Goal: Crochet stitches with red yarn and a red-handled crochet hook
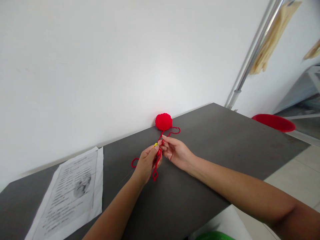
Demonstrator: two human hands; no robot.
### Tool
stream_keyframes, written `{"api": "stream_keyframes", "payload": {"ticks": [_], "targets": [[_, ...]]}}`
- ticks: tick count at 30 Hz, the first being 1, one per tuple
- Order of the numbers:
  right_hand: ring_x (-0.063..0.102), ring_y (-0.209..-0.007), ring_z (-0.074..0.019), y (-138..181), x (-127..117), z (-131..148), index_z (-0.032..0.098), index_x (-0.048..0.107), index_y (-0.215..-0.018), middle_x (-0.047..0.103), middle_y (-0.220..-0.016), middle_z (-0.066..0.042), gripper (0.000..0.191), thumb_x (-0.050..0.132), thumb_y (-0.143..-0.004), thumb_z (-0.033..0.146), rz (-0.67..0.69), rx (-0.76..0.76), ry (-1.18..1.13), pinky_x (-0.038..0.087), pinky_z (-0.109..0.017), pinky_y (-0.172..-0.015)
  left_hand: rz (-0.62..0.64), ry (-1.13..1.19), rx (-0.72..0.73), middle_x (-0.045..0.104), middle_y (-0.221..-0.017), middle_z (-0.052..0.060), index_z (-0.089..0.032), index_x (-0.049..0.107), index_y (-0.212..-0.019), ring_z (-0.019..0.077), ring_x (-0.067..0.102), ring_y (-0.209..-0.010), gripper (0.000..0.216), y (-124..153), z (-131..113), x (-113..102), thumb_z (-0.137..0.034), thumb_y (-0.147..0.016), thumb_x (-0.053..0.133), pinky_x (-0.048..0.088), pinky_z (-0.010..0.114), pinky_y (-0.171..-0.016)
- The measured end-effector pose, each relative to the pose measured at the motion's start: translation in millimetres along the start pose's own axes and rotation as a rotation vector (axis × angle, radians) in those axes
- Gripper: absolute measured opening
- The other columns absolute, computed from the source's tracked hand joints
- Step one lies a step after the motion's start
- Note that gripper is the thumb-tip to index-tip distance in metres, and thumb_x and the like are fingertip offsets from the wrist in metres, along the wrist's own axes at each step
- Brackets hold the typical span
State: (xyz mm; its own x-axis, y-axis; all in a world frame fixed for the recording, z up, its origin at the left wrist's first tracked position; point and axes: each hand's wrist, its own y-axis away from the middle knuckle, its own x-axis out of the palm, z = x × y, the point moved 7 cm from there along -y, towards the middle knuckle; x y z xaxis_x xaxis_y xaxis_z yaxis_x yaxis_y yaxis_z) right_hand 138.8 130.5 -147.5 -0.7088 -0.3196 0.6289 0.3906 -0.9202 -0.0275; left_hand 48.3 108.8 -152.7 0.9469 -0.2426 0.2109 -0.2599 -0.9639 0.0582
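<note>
A ball of red yarn (163, 121) rests on the dark grey table (215, 146) against the white wall. A loose red strand (170, 132) runs from it to my hands. My left hand (147, 164) is closed, pinching a small yellow object (155, 145) and the red yarn, with loops of yarn hanging below it. My right hand (176, 151) is closed in a pinch on the strand just right of the left fingertips. Both hands hover a little above the table's middle.
A printed paper sheet (72, 195) lies on the table at the left. A metal pole (252, 56) rises beyond the table's far right corner, with a red basin (273, 122) on the floor. Something green (215, 236) shows at the bottom edge.
</note>
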Motion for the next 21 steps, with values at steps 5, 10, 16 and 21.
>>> {"api": "stream_keyframes", "payload": {"ticks": [5,10,16,21], "targets": [[0.017,-0.039,-0.0015,8.7,15.4,1.8,0.017,0.05,-0.06,0.05,-0.056,0.007,0.045,0.078,-0.079,0.047,0.06,0.077,-0.131,0.014,-0.015,-0.031,0.031,0.067,-0.023,0.044,-0.04,-0.008,-0.02,0.049,-0.059,0.0048,0.031,-0.036,0.049,10.2,-8.4,8.8,-0.057,-0.076,0.075,0.025,0.018,-0.039],[0.013,-0.038,-0.0005,14.2,23.6,10.7,0.018,0.045,-0.058,0.039,-0.05,0.011,0.049,0.083,-0.077,0.042,0.054,0.046,-0.214,0.016,-0.012,-0.029,0.049,0.173,-0.061,0.036,-0.038,-0.01,-0.02,0.045,-0.056,0.0033,0.022,-0.033,0.046,13.5,-11.5,23.3,-0.051,-0.076,0.073,0.021,0.017,-0.035],[0.014,-0.038,-0.0003,10.7,16.2,13.5,0.019,0.043,-0.06,0.042,-0.052,0.012,0.05,0.088,-0.068,0.039,-0.005,0.007,-0.293,0.016,-0.011,-0.026,0.033,0.282,-0.085,0.024,-0.039,-0.012,-0.022,0.036,-0.053,0.0026,0.014,-0.034,0.048,7.1,-6.9,34.8,-0.046,-0.078,0.068,0.017,0.015,-0.033],[0.018,-0.037,-0.0007,11.8,14.5,8.8,0.019,0.043,-0.062,0.041,-0.053,0.011,0.048,0.086,-0.072,0.036,-0.017,0.052,-0.333,0.016,-0.011,-0.026,-0.01,0.359,-0.096,0.022,-0.039,-0.013,-0.023,0.034,-0.054,0.003,0.011,-0.034,0.045,11.5,-3.3,33.9,-0.042,-0.079,0.067,0.018,0.015,-0.032]]}}
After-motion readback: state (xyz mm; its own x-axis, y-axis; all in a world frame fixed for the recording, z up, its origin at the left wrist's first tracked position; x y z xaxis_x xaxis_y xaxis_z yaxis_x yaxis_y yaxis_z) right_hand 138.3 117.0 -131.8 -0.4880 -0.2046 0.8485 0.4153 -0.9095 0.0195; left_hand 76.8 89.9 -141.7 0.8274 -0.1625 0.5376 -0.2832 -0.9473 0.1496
